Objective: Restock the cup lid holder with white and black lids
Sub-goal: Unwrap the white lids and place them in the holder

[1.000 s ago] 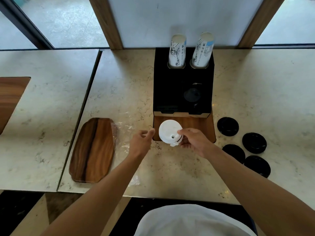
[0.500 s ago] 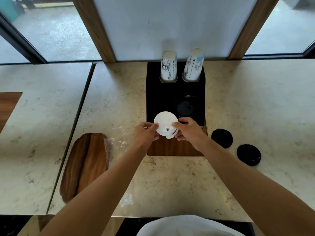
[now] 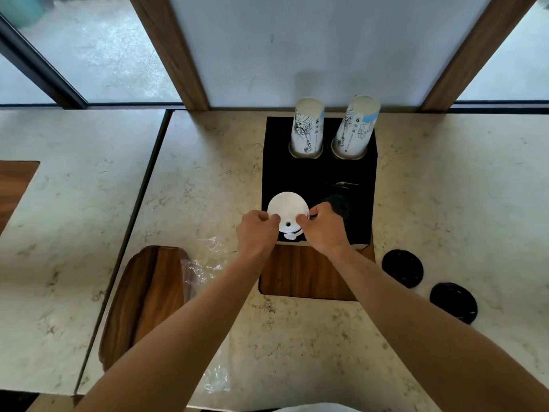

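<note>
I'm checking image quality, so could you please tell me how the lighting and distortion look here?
Head view: daylight from the windows lights the scene evenly; the black holder swallows detail, its black lid barely visible; wide-angle bending curves the counter edges.

A pale marble-patterned counter (image 3: 297, 337) fills the lower part of the view, veined in beige and grey. A dark seam (image 3: 142, 209) divides it from a second slab of the same stone (image 3: 74, 203) on the left, which carries a wood inlay (image 3: 15, 185) at its far edge. Behind the counter stands a white wall panel (image 3: 312, 46) framed by two slanting wooden posts (image 3: 169, 52). Glass windows (image 3: 98, 55) flank it on both sides, showing grey paving outside. Soft, even daylight falls across the stone.
</note>
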